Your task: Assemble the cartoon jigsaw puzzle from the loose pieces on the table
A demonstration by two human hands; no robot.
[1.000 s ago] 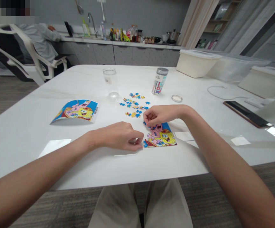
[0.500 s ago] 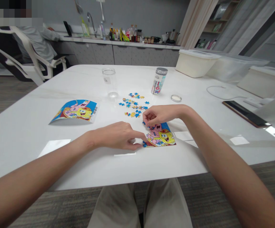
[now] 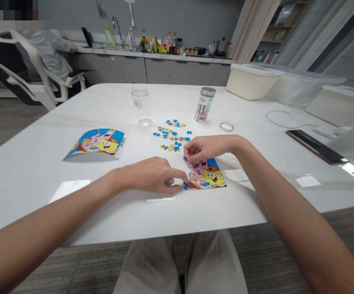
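Note:
A partly joined jigsaw [image 3: 213, 175] with a yellow and a pink cartoon figure lies flat near the table's front. At its left edge, my left hand [image 3: 154, 175] touches a blue piece with thumb and index finger, which stand slightly apart. Over the jigsaw's upper left part is my right hand [image 3: 203, 148], its fingers curled together; whatever they hold is hidden. A blue piece shows just under those fingertips. Several loose pieces [image 3: 165, 132] are scattered behind the hands. The curved picture sheet [image 3: 103, 143] rests to the left.
Behind the loose pieces stand an open clear jar [image 3: 140, 107] and a lidded, printed can [image 3: 204, 105]. A round lid [image 3: 226, 126] lies right of them. Storage boxes [image 3: 252, 83], a cable and a dark phone-like device [image 3: 316, 146] occupy the right. A person sits at the back left.
Both hands stay in the same place over the jigsaw. At the back left, the seated person has shifted slightly.

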